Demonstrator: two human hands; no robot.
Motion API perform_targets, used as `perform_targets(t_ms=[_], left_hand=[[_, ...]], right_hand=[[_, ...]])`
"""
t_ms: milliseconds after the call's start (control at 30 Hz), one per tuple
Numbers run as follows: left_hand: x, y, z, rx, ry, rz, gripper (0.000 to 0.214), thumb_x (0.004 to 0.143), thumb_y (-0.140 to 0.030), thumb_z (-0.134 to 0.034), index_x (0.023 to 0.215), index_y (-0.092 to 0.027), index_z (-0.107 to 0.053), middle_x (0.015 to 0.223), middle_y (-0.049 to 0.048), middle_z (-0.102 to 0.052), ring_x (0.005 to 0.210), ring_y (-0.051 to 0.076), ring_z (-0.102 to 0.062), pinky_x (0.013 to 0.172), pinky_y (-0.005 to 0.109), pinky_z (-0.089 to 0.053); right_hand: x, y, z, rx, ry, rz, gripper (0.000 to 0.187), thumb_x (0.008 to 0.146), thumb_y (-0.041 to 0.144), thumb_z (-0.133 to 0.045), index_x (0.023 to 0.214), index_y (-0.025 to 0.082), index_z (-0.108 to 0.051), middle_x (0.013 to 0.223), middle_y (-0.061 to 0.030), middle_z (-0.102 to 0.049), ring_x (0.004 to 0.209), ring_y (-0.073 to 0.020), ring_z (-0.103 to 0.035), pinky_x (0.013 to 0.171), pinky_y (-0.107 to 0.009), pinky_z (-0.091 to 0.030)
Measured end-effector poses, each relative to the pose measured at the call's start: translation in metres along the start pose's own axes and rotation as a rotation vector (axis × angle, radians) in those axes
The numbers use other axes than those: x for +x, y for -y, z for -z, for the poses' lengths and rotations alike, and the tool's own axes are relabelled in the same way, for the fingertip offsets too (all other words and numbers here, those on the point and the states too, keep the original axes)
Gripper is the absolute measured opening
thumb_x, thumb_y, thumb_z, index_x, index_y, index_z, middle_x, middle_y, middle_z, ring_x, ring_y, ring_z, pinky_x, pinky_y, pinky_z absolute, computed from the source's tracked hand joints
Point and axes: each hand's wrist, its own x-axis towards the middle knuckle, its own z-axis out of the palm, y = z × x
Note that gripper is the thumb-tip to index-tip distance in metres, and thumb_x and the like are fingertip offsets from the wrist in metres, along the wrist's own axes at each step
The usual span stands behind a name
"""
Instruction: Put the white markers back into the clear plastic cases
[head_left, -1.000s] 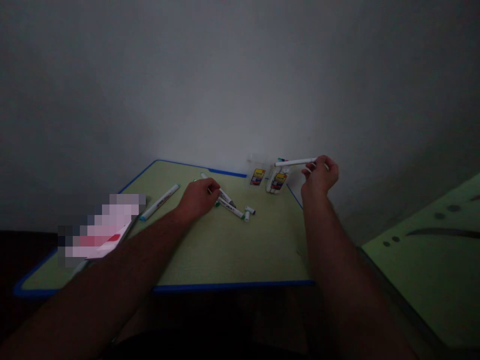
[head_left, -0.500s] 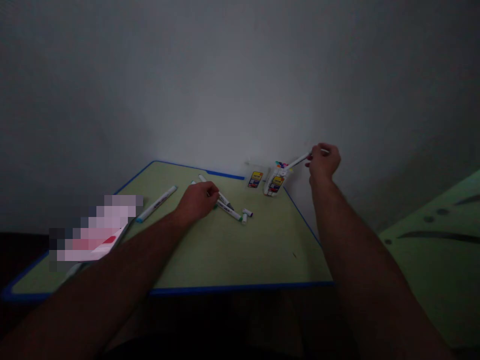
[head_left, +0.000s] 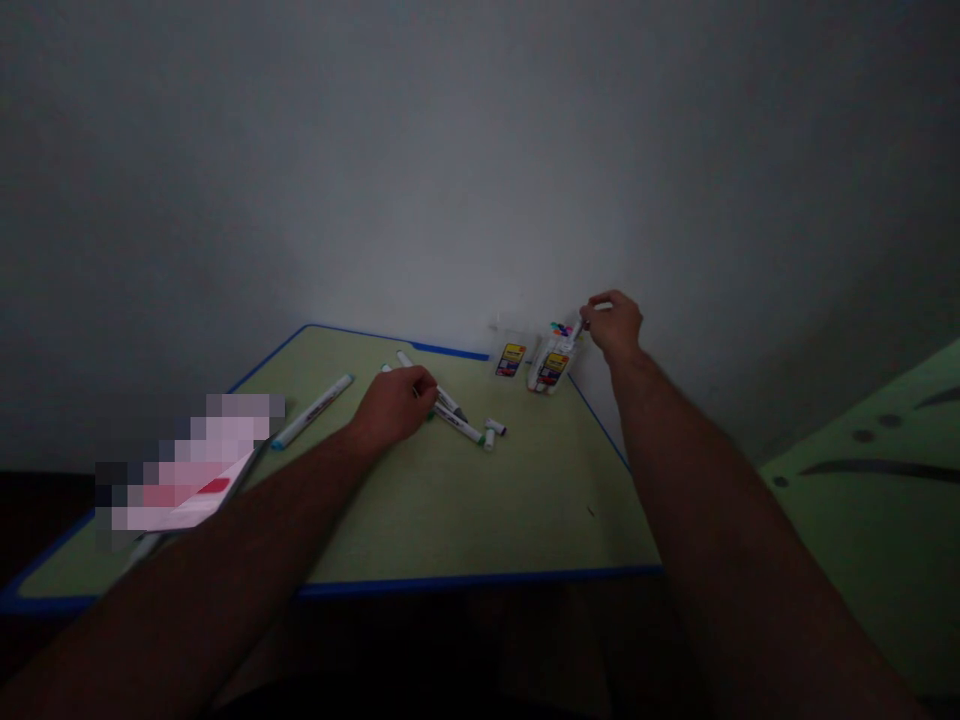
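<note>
My right hand (head_left: 613, 322) is closed on a white marker (head_left: 577, 325), its lower end inside the top of a clear plastic case (head_left: 553, 370). Bright coloured marker ends (head_left: 561, 328) poke up in that case. My left hand (head_left: 396, 400) rests on the table, fingers curled in. Several white markers lie under and beside it, including a grey-tipped marker (head_left: 452, 402) and a green-tipped marker (head_left: 463, 428). Whatever those fingers may grip is hidden. Two short white caps (head_left: 491, 432) lie right of these markers.
A clear lid (head_left: 511, 350) with a yellow label stands left of the case. A blue-ended marker (head_left: 313, 412) lies at left, near a lit, blurred-out screen (head_left: 202, 465). The pale table (head_left: 465, 520) has a blue edge and meets the wall. A green panel (head_left: 885, 520) stands at right.
My right hand has moved left toward the case, and the marker in it sits more upright and deeper in the case. My left hand has stayed in place.
</note>
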Motion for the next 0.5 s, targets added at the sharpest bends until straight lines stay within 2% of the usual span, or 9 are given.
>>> perform_targets(t_ms=[167, 367, 500], left_hand=[[0.000, 0.000, 0.000, -0.004, -0.002, 0.003, 0.012, 0.079, -0.030, -0.060, 0.075, -0.023, -0.070, 0.072, 0.0047, -0.070, 0.066, 0.019, -0.061, 0.066, 0.031, -0.042], [0.000, -0.003, 0.001, -0.008, 0.004, 0.022, 0.012, 0.079, -0.029, -0.061, 0.077, -0.022, -0.071, 0.073, 0.0054, -0.071, 0.065, 0.020, -0.060, 0.065, 0.032, -0.042], [0.000, -0.001, 0.000, 0.008, -0.008, 0.013, 0.011, 0.078, -0.028, -0.061, 0.076, -0.023, -0.070, 0.071, 0.0041, -0.071, 0.065, 0.019, -0.061, 0.065, 0.032, -0.044]], right_hand=[[-0.015, -0.001, -0.004, -0.087, 0.041, -0.043, 0.016, 0.066, 0.023, -0.074, 0.080, 0.015, -0.074, 0.078, -0.0061, -0.071, 0.071, -0.0170, -0.063, 0.073, -0.033, -0.049], [-0.023, -0.010, -0.005, -0.166, 0.091, -0.058, 0.021, 0.071, 0.035, -0.074, 0.079, 0.015, -0.079, 0.080, -0.0105, -0.075, 0.072, -0.0196, -0.066, 0.070, -0.033, -0.048], [-0.026, -0.012, -0.002, -0.127, 0.042, -0.051, 0.019, 0.075, 0.031, -0.069, 0.081, 0.016, -0.080, 0.082, -0.0100, -0.077, 0.076, -0.0206, -0.068, 0.070, -0.031, -0.048]])
